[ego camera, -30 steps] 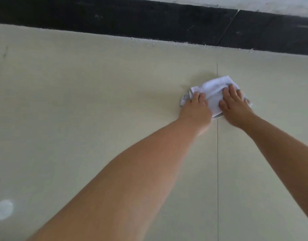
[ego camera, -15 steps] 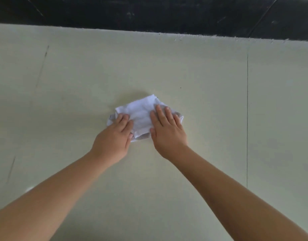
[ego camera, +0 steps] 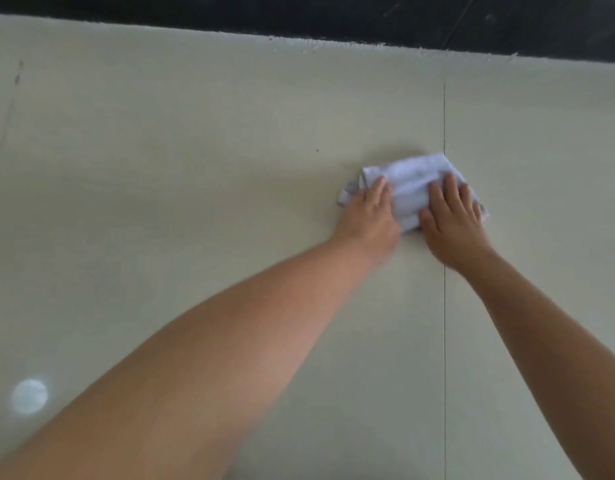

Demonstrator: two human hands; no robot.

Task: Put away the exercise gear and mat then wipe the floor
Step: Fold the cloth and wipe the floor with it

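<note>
A folded white cloth [ego camera: 411, 188] lies flat on the pale cream floor tiles [ego camera: 195, 168], just left of a thin tile joint. My left hand [ego camera: 370, 216] presses on the cloth's left part with its fingers laid forward. On the right part rests my right hand [ego camera: 451, 216], fingers straight and spread over the fabric. Both arms reach far forward from the bottom of the view. No exercise gear or mat is in sight.
A black skirting band [ego camera: 299, 19] runs along the top where the floor meets the wall. A thin tile joint [ego camera: 444, 341] runs from near to far under my right wrist. A round light spot [ego camera: 29, 396] shines on the floor at lower left.
Both hands slid the cloth to the right across the floor, back up to the tile joint. A second ago it was also at that joint, then it went left.
</note>
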